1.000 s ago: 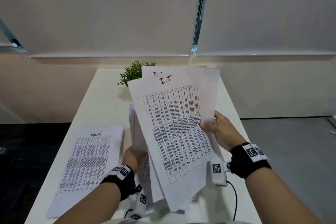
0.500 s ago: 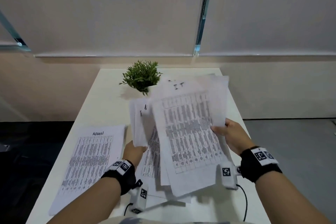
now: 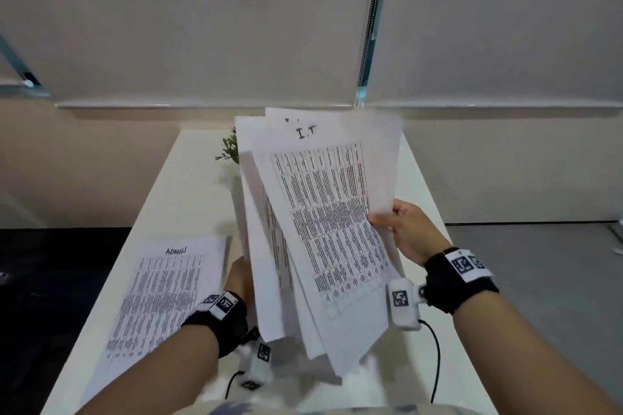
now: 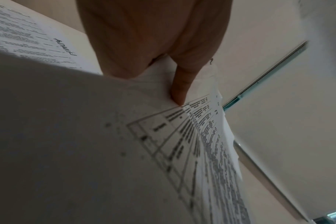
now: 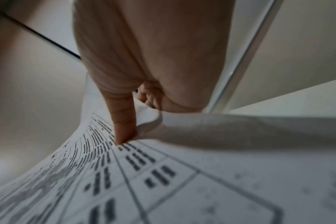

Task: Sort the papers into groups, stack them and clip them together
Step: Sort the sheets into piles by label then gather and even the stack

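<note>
I hold a loose sheaf of printed papers [image 3: 323, 219] upright above the white table [image 3: 182, 199]. The front sheet is headed "I.T" and carries a dense table. My right hand [image 3: 401, 229] pinches the sheaf's right edge, thumb on the front sheet [image 5: 125, 174]. My left hand [image 3: 241, 276] grips the sheaf's lower left side from behind, mostly hidden by the sheets; its thumb presses the paper [image 4: 192, 144]. A separate pile headed "ADMIN" [image 3: 161, 300] lies flat on the table's left part.
A small green potted plant [image 3: 231, 148] stands at the table's far middle, partly behind the sheaf. The table's right edge drops to a grey floor [image 3: 539, 280], its left edge to a dark floor [image 3: 50, 280]. A wall with blinds rises behind.
The sheaf dipped and fanned out half a second ago, then came back up and closed together. It now hides most of the plant. The ADMIN pile has not moved.
</note>
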Tool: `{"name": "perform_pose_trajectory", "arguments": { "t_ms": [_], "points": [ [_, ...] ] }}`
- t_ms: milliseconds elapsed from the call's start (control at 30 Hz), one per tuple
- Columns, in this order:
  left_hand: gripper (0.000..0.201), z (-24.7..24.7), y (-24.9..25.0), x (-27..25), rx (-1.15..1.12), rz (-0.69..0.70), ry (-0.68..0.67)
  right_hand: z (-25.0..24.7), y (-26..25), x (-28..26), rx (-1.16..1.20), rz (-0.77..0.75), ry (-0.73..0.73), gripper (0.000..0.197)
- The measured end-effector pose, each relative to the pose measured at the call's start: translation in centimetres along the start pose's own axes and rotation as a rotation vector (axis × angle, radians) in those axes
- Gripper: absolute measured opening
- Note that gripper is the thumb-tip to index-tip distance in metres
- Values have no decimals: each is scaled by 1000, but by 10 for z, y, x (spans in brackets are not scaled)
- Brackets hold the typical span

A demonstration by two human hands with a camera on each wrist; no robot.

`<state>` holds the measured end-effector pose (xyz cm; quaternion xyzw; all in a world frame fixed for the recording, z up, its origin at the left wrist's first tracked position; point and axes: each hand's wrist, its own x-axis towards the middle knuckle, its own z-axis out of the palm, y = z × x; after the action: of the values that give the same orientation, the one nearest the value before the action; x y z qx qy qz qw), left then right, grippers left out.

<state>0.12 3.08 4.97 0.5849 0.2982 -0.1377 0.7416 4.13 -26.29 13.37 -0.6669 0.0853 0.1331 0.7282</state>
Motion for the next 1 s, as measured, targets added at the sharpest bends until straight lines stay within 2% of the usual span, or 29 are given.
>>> {"name": "perform_pose_trajectory", "arguments": {
  "t_ms": [67, 133, 200, 267, 400, 467, 567, 600, 667, 700, 733, 767, 800, 867, 933, 1000],
  "points": [
    [8, 5, 9, -7, 69, 109, -15, -12, 32, 5, -125, 67, 46, 29],
    [37, 8, 12, -9, 109, 130, -21, -18, 54, 6, -270, 105, 94, 19],
    [38, 11, 12, -8, 134, 130, -42, -20, 68, 2, -353, 127, 155, 12],
    [29, 14, 8, -6, 158, 120, -40, -21, 80, -2, -298, 149, 202, 19],
    [31, 21, 4, -5, 166, 104, -34, -20, 91, -6, -208, 190, 175, 22],
    [40, 29, 7, -13, 112, 84, -69, -15, 92, -7, -183, 197, 138, 20],
    [70, 37, 6, -15, 102, 104, -112, -7, 97, -4, -187, 169, 118, 27],
    [68, 38, 4, -11, 124, 136, -116, -4, 98, -4, -197, 157, 120, 35],
    [37, 38, 0, -5, 214, 196, -94, 2, 98, -3, -188, 153, 160, 51],
    [29, 37, -2, -1, 242, 207, -83, 4, 98, -1, -164, 142, 178, 57],
    [31, 35, -4, 4, 257, 204, -70, 6, 95, -2, -138, 134, 190, 62],
    [43, 34, -3, 5, 265, 195, -58, 7, 93, -1, -116, 116, 200, 66],
    [64, 32, -2, 7, 255, 185, -48, 7, 89, -2, -118, 102, 209, 66],
    [96, 31, 6, 6, 240, 179, -24, 7, 80, -3, -146, 48, 209, 50],
    [101, 28, 15, 4, 152, 201, 15, 7, 71, -5, -146, -16, 204, 36],
    [96, 23, 26, -1, 91, 243, -22, 7, 63, -6, -109, -68, 209, 32]
  ]
}}
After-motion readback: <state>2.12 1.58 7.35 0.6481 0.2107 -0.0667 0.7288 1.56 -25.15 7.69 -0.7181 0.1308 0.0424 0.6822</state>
